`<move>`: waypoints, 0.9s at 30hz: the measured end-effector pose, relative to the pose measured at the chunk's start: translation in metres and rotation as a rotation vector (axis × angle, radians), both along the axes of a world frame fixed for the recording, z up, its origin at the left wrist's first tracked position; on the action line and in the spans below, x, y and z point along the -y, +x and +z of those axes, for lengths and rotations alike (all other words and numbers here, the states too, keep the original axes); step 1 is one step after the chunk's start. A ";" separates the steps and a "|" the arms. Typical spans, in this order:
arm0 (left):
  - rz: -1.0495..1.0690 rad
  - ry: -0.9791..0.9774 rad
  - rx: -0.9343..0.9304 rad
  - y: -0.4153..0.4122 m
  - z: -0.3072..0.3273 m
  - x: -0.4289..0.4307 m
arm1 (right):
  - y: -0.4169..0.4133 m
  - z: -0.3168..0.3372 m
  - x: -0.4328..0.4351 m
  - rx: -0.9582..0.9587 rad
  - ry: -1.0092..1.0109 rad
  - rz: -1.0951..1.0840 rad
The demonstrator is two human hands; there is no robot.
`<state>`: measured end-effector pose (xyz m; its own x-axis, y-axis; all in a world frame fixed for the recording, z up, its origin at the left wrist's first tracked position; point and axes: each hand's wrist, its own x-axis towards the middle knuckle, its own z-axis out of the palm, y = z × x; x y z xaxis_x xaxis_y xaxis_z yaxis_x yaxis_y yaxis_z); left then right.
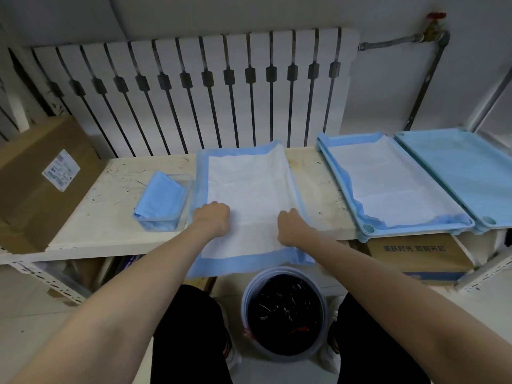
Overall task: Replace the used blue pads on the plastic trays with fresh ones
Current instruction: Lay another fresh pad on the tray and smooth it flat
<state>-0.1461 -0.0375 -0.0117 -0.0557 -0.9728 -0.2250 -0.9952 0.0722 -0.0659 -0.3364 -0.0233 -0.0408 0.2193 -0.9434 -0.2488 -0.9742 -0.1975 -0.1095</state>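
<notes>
**Forearms out, both hands on a spread pad: laying-out step**

Forearms reach from the near edge. Bin point(246, 295) with a black liner sits on the floor between the knees, just under the table front.

Left hand point(212, 218) and right hand point(291, 227) rest on the near half of a blue-bordered pad point(249, 176). Fingers of both are curled under, knuckles up. Cannot tell whether they pinch the sheet or only press it.

Pad lies flat on the table point(110, 217), white face up, its near border hanging over the front edge.

Judgement: the sheet looks clean, so probably a fresh one being smoothed. Next move calls for lifting it by two corners and seating it in the bare tray point(457, 167) at far right, edges inside the rim.

Stacked trays point(368, 228) beside it already carry a second pad point(388, 181). Pack of folded pads point(160, 200) lies left.

Table top is scuffed and stained. Radiator point(194, 79) is on the far wall, a cardboard box point(36, 176) at far left.
</notes>
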 end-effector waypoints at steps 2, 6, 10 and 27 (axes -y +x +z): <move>0.001 0.032 0.121 0.000 -0.005 0.007 | -0.002 -0.002 0.008 -0.072 -0.042 -0.019; -0.006 0.112 0.182 -0.014 0.000 0.030 | 0.000 0.000 0.038 -0.091 -0.028 -0.006; -0.030 -0.012 0.006 -0.020 0.012 0.074 | 0.018 0.009 0.079 0.106 -0.081 -0.078; 0.043 -0.030 -0.018 -0.013 -0.019 0.185 | 0.026 -0.001 0.194 -0.174 -0.226 -0.114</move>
<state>-0.1593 -0.2225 -0.0308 -0.0171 -0.9807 -0.1946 -0.9984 0.0271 -0.0491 -0.3106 -0.2172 -0.0422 0.0811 -0.9952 -0.0540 -0.9917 -0.0860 0.0952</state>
